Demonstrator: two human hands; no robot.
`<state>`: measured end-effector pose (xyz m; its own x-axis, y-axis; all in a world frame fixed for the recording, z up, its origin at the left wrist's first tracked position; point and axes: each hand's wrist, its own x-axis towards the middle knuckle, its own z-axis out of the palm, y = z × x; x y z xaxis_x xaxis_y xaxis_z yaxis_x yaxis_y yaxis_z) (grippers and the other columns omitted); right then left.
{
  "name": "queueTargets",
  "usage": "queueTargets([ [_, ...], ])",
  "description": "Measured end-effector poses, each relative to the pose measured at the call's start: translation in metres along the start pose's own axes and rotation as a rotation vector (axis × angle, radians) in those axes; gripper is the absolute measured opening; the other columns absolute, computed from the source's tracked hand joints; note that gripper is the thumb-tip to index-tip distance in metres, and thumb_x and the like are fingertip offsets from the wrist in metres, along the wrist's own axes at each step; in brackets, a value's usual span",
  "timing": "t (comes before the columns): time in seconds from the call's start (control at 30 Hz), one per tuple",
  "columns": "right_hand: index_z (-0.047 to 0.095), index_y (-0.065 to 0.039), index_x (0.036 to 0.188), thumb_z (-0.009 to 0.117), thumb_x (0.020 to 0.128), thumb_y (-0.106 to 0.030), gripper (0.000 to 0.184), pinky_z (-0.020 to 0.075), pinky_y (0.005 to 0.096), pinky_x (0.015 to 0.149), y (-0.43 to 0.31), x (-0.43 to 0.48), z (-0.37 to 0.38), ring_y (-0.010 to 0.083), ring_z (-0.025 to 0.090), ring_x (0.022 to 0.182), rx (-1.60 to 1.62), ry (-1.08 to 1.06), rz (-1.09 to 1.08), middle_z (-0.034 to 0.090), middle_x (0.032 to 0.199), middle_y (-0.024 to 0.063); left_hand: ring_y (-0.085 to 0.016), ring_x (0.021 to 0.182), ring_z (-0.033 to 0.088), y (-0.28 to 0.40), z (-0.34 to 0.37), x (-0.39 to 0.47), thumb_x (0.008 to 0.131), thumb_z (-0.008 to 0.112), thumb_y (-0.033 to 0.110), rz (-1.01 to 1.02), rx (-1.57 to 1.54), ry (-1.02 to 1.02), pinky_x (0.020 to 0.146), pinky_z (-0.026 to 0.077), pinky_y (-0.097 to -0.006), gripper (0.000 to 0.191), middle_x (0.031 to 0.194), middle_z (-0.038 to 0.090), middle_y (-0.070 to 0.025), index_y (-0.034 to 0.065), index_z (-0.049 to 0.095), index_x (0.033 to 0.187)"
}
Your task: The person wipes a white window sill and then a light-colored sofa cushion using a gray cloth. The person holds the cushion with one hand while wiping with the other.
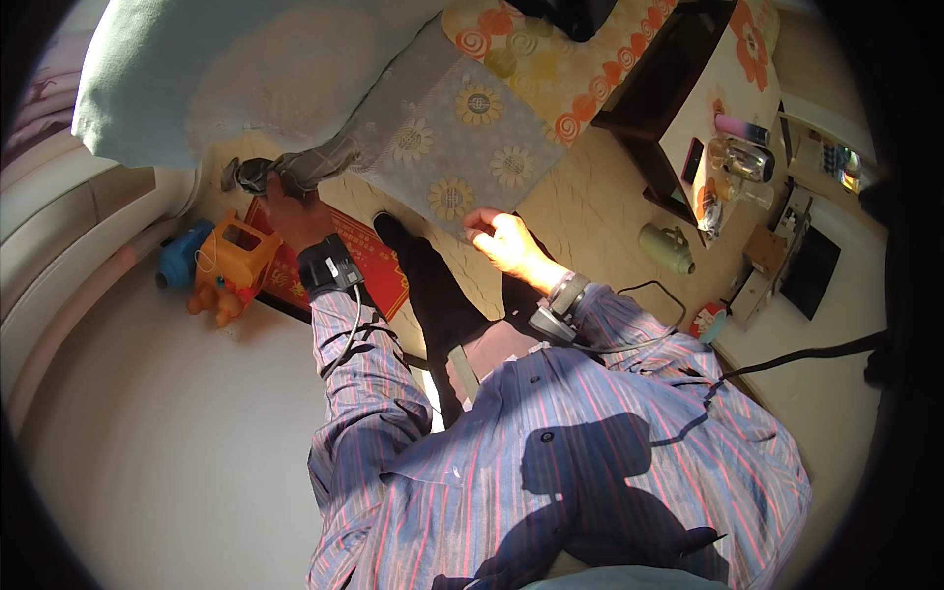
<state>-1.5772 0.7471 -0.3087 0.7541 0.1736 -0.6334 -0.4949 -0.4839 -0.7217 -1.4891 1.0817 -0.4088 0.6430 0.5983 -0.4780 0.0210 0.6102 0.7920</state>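
My left hand (295,217) reaches forward over a red box and grips a bunched grey checked cloth (321,166). That bundle lies beside the hanging edge of a light blue cover (169,88). In bright sunlight, my right hand (509,243) is held in front of me with its fingers bent, thumb and forefinger close together. Its fingertips overlap the near corner of a grey cloth with sunflower prints (490,158); whether they pinch it, I cannot tell. Each wrist carries a strapped-on device with a cable.
The red box (369,258) with gold print lies by my foot. To the left stand an orange plastic toy (240,251) and a blue one (177,254). A green flask (667,248) is on the floor at right, near a table with a flowered cloth (689,122), bottles and a phone (692,160).
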Motion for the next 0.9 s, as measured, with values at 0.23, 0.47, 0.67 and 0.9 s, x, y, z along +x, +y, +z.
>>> queueTargets([
  [0.23, 0.073, 0.0, 0.118, 0.07, 0.096, -0.023, 0.032, 0.0572, 0.0373, 0.086, -0.014, 0.002, 0.005, 0.0245, 0.074, 0.094, 0.006, -0.036, 0.01, 0.077, 0.104, 0.0149, -0.03, 0.122, 0.069, 0.042, 0.048, -0.001, 0.105, 0.067, 0.016, 0.053, -0.434, -0.13, 0.111, 0.055, -0.0514, 0.033, 0.132, 0.073, -0.0132, 0.0061, 0.065, 0.136],
  [0.47, 0.074, -0.001, 0.118, 0.069, 0.096, -0.024, 0.032, 0.0571, 0.0375, 0.088, -0.013, 0.001, 0.0, 0.0242, 0.074, 0.096, 0.003, -0.01, -0.013, 0.078, 0.106, 0.0152, -0.037, 0.123, 0.067, -0.046, -0.009, 0.034, 0.083, 0.087, 0.01, 0.49, 1.176, -0.225, 0.1, 0.057, -0.0441, 0.068, 0.144, 0.059, -0.0251, 0.0052, 0.061, 0.145],
  [0.67, 0.075, 0.0, 0.12, 0.071, 0.095, -0.022, 0.033, 0.0571, 0.0357, 0.085, -0.003, 0.003, -0.005, 0.0197, 0.072, 0.089, 0.034, 0.049, 0.04, 0.078, 0.102, 0.0128, -0.028, 0.116, 0.069, 0.007, -0.013, -0.006, 0.099, 0.071, 0.008, 0.103, 0.67, 0.066, 0.098, 0.059, -0.0416, 0.047, 0.139, 0.065, -0.0144, 0.004, 0.06, 0.145],
  [0.9, 0.073, -0.001, 0.118, 0.07, 0.095, -0.021, 0.031, 0.0576, 0.0377, 0.089, -0.01, 0.002, -0.003, 0.025, 0.074, 0.098, 0.055, 0.006, 0.017, 0.078, 0.106, 0.0159, -0.017, 0.111, 0.066, 0.129, 0.061, -0.074, 0.101, 0.075, 0.01, 0.544, 0.353, -0.084, 0.102, 0.053, -0.0329, 0.042, 0.127, 0.07, -0.0059, 0.0001, 0.064, 0.14],
])
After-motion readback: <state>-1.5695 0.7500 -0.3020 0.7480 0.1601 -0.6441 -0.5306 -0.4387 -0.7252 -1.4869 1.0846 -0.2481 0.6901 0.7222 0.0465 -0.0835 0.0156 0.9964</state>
